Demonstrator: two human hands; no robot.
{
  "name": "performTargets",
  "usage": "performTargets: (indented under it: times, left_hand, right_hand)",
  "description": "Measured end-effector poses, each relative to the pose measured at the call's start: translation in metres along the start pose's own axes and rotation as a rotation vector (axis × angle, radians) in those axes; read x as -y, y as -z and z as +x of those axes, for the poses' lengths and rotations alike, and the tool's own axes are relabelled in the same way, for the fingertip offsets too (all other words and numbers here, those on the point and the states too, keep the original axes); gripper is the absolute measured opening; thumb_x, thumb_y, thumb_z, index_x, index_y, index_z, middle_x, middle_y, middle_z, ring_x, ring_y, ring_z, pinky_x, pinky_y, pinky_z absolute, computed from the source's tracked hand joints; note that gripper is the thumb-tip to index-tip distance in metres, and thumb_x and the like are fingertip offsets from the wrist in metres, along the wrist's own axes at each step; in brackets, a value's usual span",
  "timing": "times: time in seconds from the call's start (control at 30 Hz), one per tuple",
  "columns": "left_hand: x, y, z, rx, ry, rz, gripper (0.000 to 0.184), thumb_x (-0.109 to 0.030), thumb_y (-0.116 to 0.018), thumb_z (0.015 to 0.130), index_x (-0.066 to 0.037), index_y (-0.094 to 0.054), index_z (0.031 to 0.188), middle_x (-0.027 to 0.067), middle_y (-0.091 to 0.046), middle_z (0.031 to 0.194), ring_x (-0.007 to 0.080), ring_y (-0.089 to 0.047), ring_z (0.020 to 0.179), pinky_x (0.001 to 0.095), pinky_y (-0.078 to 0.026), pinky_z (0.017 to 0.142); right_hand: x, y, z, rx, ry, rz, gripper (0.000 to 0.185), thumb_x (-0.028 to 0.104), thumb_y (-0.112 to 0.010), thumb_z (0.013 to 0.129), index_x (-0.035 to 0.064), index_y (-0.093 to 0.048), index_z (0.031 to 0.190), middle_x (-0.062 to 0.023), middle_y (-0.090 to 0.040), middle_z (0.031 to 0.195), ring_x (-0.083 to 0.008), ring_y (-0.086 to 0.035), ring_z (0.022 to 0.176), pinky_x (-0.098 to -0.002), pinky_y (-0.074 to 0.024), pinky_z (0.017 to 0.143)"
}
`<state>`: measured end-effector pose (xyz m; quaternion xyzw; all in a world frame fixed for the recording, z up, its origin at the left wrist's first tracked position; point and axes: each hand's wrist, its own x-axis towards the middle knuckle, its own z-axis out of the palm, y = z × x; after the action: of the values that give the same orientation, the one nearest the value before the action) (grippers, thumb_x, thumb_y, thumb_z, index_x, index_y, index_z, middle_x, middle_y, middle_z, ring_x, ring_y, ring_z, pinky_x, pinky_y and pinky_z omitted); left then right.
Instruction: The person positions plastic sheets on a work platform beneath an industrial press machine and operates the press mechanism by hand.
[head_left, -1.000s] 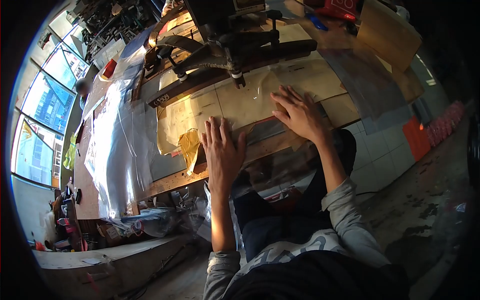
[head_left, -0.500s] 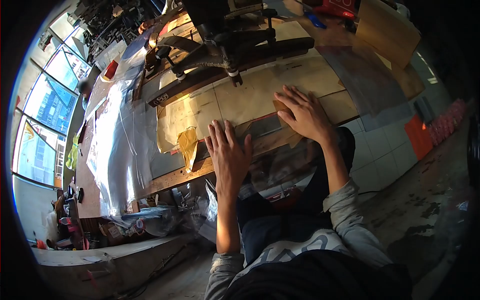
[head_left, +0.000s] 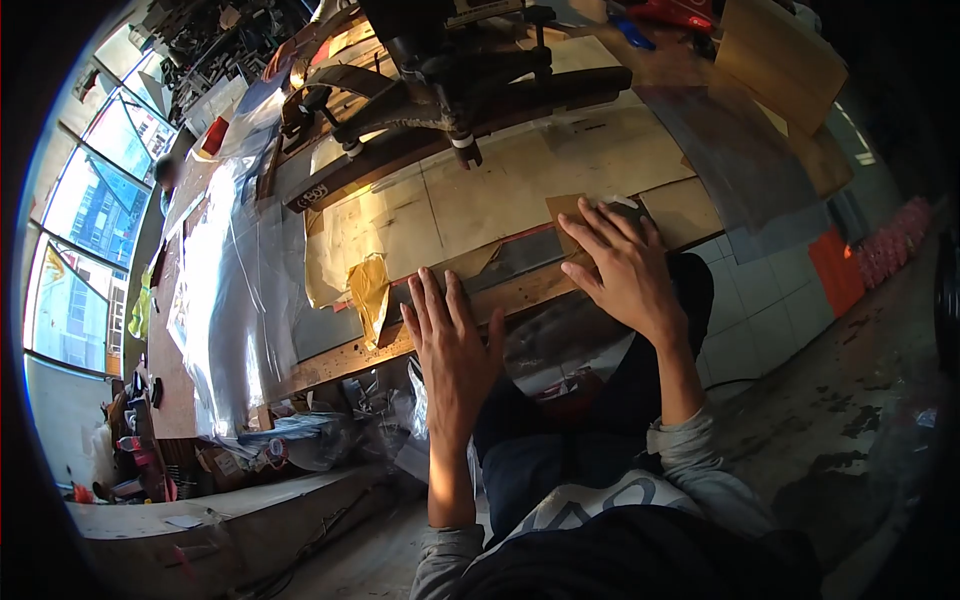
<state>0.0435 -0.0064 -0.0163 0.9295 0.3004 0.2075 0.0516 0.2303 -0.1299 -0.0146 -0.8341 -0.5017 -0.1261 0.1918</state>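
While the yellowish sheet [head_left: 500, 200] lies on the worktop [head_left: 325, 371], partly beneath the dark bar [head_left: 550, 107], the left hand [head_left: 452, 360] and right hand [head_left: 637, 280], flattened with fingers outstretched, sit closer to the worktop's near edge than a second ago.

The left hand [head_left: 452, 345] was palm down, fingers straight and nearly together, thumb angled out toward the right hand [head_left: 632, 272], which was also palm down and farther forward, its fingers slightly spread. Both bare forearms reached forward, well apart.
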Motion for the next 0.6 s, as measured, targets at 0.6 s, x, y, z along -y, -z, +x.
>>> performTargets:
  times: [0.6]
  left_hand:
    - [0.048, -0.008, 0.056, -0.014, -0.056, -0.111, 0.050, -0.029, -0.056, 0.090, 0.002, -0.046, 0.128, 0.0328, -0.038, 0.140, 0.0477, -0.033, 0.133, 0.0562, -0.026, 0.110]
  right_hand:
    - [0.018, -0.028, 0.035, -0.059, -0.097, -0.134, 0.045, 0.049, -0.047, 0.095, 0.0252, -0.054, 0.133, -0.0024, -0.051, 0.139, -0.0196, -0.047, 0.129, -0.0793, -0.0132, 0.101]
